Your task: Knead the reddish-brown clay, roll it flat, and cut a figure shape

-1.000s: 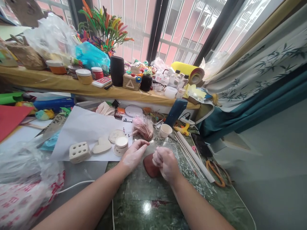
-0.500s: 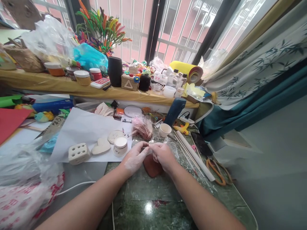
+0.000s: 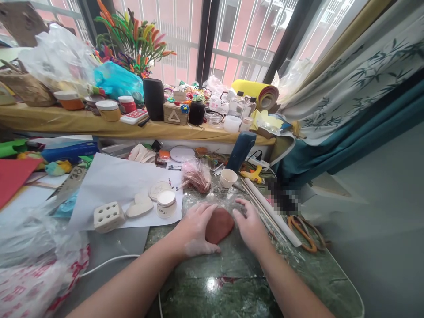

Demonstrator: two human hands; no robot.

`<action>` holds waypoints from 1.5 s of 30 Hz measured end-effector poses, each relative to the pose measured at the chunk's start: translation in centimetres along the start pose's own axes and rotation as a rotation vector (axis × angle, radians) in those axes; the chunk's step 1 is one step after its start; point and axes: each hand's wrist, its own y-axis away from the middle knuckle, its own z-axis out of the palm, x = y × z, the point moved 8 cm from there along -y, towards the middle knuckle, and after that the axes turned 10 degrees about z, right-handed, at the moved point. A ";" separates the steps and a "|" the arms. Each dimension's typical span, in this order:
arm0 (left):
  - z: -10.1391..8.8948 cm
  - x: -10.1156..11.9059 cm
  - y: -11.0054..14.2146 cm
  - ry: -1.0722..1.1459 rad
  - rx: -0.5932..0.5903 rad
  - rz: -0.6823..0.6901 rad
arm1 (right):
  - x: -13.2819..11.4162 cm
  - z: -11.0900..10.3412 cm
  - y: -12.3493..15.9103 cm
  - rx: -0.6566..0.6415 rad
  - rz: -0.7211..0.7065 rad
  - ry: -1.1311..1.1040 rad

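Note:
A flat, rounded piece of reddish-brown clay (image 3: 220, 225) lies on the dark green tabletop between my hands. My left hand (image 3: 198, 229) curves along its left edge, thumb and fingers spread apart, covering part of that side. Just right of the clay, my right hand (image 3: 251, 224) is open with its fingers apart and nothing in them. Both hands carry a whitish, powdery film. Beyond them stand a paper cup (image 3: 228, 178) and a clear plastic bag of reddish-brown material (image 3: 196, 177).
White paper (image 3: 122, 181) at left bears a dice-shaped block (image 3: 108, 216), a heart-shaped piece (image 3: 139, 205) and a small white-topped cup (image 3: 166, 204). Right are a white tube (image 3: 273, 213), thin sticks, orange-handled scissors (image 3: 302, 234) and a yellow glue gun (image 3: 251, 174). Crowded ledge (image 3: 185, 131) behind.
My hands were together over the clay's far edge. They have parted: the left now rests round the clay's left side, the right has moved off to the right. More of the clay shows.

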 end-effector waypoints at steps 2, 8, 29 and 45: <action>0.2 0.1 -0.1 -0.051 -0.019 0.012 | -0.1 0.5 2.0 0.028 -0.120 0.300; 0.7 0.0 -0.4 -0.098 -0.020 0.105 | -0.2 3.7 5.6 -0.114 -0.153 0.579; 1.1 -0.1 -0.6 -0.089 -0.038 0.117 | -1.3 4.4 -3.8 -0.490 0.237 0.450; 1.3 -0.3 -0.4 0.009 -0.028 0.122 | -1.9 5.3 -2.5 -0.503 0.185 0.520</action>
